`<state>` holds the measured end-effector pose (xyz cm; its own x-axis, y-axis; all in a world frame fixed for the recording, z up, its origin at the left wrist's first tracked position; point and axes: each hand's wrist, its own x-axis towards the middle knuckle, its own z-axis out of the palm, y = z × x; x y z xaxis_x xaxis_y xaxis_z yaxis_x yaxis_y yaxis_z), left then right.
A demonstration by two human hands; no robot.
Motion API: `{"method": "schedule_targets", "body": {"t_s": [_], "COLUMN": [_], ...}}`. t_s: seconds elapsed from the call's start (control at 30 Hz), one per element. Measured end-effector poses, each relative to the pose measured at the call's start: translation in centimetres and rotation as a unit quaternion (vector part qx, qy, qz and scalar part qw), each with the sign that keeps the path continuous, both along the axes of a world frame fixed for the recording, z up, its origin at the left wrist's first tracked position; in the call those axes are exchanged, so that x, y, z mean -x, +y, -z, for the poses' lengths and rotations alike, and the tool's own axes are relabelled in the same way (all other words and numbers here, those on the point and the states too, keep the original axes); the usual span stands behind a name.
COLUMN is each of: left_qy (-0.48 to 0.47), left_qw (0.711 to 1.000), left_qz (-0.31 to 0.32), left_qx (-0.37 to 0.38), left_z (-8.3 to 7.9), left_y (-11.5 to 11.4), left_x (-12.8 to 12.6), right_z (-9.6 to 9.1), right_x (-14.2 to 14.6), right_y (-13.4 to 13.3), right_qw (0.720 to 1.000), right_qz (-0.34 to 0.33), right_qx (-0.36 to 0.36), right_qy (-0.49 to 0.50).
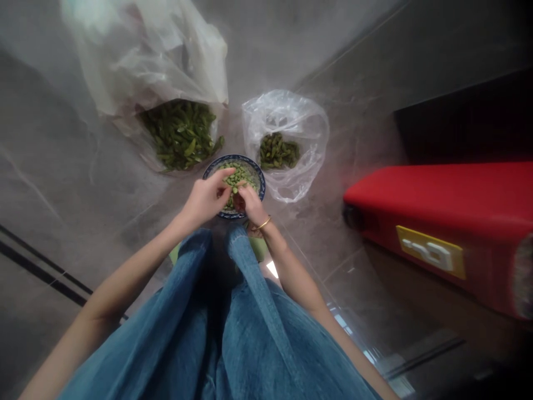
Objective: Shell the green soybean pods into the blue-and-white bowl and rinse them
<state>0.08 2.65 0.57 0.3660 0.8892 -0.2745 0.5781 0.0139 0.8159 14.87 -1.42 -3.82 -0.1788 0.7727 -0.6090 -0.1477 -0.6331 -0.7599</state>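
Observation:
A round dish (262, 178) with a blue-patterned rim sits on the floor before my knees, with many shelled green beans (236, 173) in it. Over its left side, my left hand (208, 194) is curled, its index finger and thumb pointing right; what lies between its fingers is hidden. Above the right side, my right hand (252, 204), a gold bangle at its wrist, pinches a small green bean (235, 190) at the fingertips. The two hands nearly meet. Just beyond the dish are green pods (183, 136) in a large plastic bag (166, 72).
A clear plastic bag (310, 122) holding more green pods (278, 151) stands behind the dish to the right. Farther right is a red object (441, 194) with a yellow label, blurred. The floor (54, 166) is grey tile. Blue denim (250, 333) covers my legs.

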Motion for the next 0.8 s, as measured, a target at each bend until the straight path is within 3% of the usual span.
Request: {"method": "schedule_targets", "body": {"t_s": [0.07,0.13,0.23,0.3,0.4,0.47,0.53,0.67,0.73,0.8], "left_qy": [0.069,0.111,0.116,0.110,0.155,0.224,0.251,0.191,0.157,0.150], "left_qw": [0.987,0.964,0.944,0.942,0.938,0.930,0.926,0.942,0.948,0.947], "left_qz": [0.052,0.100,0.140,0.135,0.078,0.001,-0.058,-0.054,-0.040,-0.019], "left_qx": [-0.137,-0.221,-0.275,-0.288,-0.299,-0.292,-0.277,-0.269,-0.275,-0.285], "left_z": [0.1,0.4,0.9,1.1,1.2,1.1,0.8,0.9,1.5,2.3], "left_y": [-0.6,-1.1,-1.4,-0.9,1.4,3.7,5.9,7.5,6.8,5.7], "left_x": [-0.1,-0.2,-0.2,0.1,1.7,3.3,4.9,6.3,5.8,4.9], "right_z": [-0.4,-0.8,-1.1,-0.9,-0.4,0.0,0.6,2.7,3.7,4.2], "right_x": [0.1,0.0,-0.2,-0.2,-0.8,-1.9,-3.6,-7.5,-8.7,-8.9], "right_y": [0.6,1.0,1.2,1.0,0.8,1.2,2.3,5.7,7.2,8.0], "right_qw": [0.994,0.984,0.980,0.988,0.997,0.981,0.950,0.843,0.818,0.811], "right_qz": [0.016,0.030,0.051,0.031,-0.049,-0.069,-0.036,0.024,-0.007,-0.052], "right_qx": [0.063,0.090,0.079,0.045,-0.062,-0.137,-0.188,-0.204,-0.194,-0.197], "right_qy": [0.086,0.150,0.175,0.143,0.005,-0.118,-0.246,-0.497,-0.542,-0.548]}}
